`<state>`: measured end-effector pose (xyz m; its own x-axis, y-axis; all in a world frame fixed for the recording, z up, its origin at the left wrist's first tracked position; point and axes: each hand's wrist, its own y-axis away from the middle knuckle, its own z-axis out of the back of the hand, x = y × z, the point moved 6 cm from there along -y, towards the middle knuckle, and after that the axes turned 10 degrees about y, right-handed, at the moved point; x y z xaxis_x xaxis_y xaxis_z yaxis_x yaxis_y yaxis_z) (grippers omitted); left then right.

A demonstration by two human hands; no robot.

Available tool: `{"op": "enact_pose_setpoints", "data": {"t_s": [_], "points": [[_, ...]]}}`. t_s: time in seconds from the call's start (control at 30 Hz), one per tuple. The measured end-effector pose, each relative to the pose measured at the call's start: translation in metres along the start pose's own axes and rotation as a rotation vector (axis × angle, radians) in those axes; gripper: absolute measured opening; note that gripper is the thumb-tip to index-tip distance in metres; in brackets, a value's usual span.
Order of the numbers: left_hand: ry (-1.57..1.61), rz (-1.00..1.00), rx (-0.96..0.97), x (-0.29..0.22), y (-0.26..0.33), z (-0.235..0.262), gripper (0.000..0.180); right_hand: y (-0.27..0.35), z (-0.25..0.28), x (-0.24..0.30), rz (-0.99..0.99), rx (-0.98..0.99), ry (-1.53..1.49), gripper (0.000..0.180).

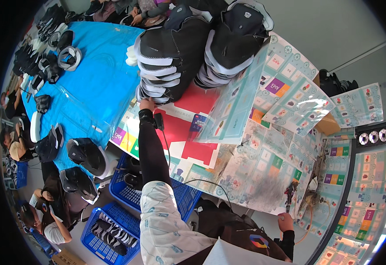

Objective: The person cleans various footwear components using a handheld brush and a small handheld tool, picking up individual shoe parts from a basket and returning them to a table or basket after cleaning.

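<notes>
Blue sheeting (100,84) spreads over the tabletop's left part, with black shoe pieces (87,157) along its outer and near edges and co-workers seated past them. A broad blue stretch lies between those pieces and your work, giving sideways room. Under the near edge, two blue baskets (85,238) (121,190) stand close together, the lower one holding dark, pale-edged pieces.

Your left hand (147,104) touches the lower left corner of the left stack of shoe uppers (171,62), toward the tabletop's far edge. These uppers are black, nested in a tall, leaning pile, their pale grey rims fanned out in uneven layers. Your fingertips are partly hidden, so I cannot tell whether they are clamped on a rim. A small black box (159,121) with a cord sits at your wrist.

Right beside it rises a second stack (235,39), similarly black and grey. Red printed sheeting (193,106) shows between the stacks and the near edge. Farther right, a smudged grey patch (268,187) leaves open room up to the right corner, where a slim tool (291,194) stands. Your right hand (285,222) is just below it, fingers curled together; I cannot tell whether they grip anything.
</notes>
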<state>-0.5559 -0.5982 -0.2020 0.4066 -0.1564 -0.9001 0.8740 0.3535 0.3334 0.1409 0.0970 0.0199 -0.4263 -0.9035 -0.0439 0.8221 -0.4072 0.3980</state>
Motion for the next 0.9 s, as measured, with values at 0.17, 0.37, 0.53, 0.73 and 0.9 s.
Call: {"op": "enact_pose_setpoints", "data": {"t_s": [0.17, 0.37, 0.53, 0.73, 0.9], "points": [[-0.239, -0.383, -0.056, 0.012, 0.023, 0.013, 0.044, -0.020, 0.007, 0.017, 0.039, -0.063, -0.159, 0.018], [-0.180, -0.335, -0.137, 0.051, 0.105, -0.007, 0.046, -0.048, 0.043, 0.062, 0.092, -0.087, -0.216, 0.018], [-0.079, -0.176, -0.202, 0.075, 0.151, 0.005, 0.040, -0.074, 0.099, 0.126, 0.290, -0.178, -0.200, 0.017], [0.019, -0.118, -0.279, 0.059, 0.244, -0.013, 0.043, -0.079, 0.115, 0.141, 0.304, -0.191, -0.233, 0.019], [-0.027, -0.250, -0.380, 0.090, 0.312, 0.007, 0.041, -0.081, 0.120, 0.157, 0.436, -0.230, -0.174, 0.020]]}}
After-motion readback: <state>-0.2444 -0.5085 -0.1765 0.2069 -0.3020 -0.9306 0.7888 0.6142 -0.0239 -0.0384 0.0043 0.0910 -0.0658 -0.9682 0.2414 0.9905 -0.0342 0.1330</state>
